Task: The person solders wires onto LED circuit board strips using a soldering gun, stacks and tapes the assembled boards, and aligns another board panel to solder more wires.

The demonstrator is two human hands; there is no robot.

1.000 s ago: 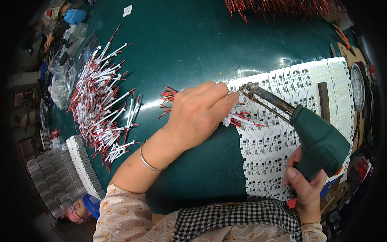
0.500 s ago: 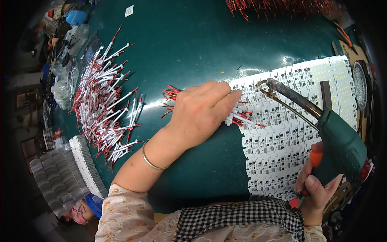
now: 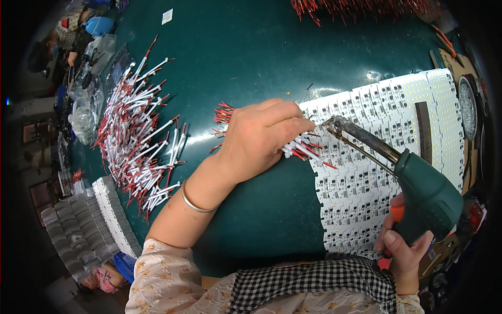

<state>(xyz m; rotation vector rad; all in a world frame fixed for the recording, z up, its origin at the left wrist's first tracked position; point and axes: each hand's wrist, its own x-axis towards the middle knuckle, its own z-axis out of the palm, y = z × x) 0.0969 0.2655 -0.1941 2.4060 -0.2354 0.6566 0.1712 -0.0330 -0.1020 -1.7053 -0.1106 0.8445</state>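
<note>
My left hand (image 3: 264,133) is closed around a bundle of red-and-white wires (image 3: 303,149) with white connectors. Their ends stick out on both sides of the fist, close to the left edge of the white circuit boards (image 3: 361,193). In my right hand (image 3: 405,243) is a dark green soldering gun (image 3: 429,191) with an orange trigger. Its dark metal tip (image 3: 332,124) hovers or rests over the boards just right of my left fingers; I cannot tell whether it touches. The boards lie joined in rows, with small black parts on them.
A heap of similar wires (image 3: 130,136) lies on the green table (image 3: 225,57) at left. Stacked white boards (image 3: 112,212) stand nearer me. More red wires (image 3: 361,8) lie at the far edge. A dark strip (image 3: 423,133) rests on the boards; a round metal dish (image 3: 467,107) sits far right.
The soldering gun has moved left, bringing its tip nearer my left fingers. My left hand has shifted slightly, still gripping the wires.
</note>
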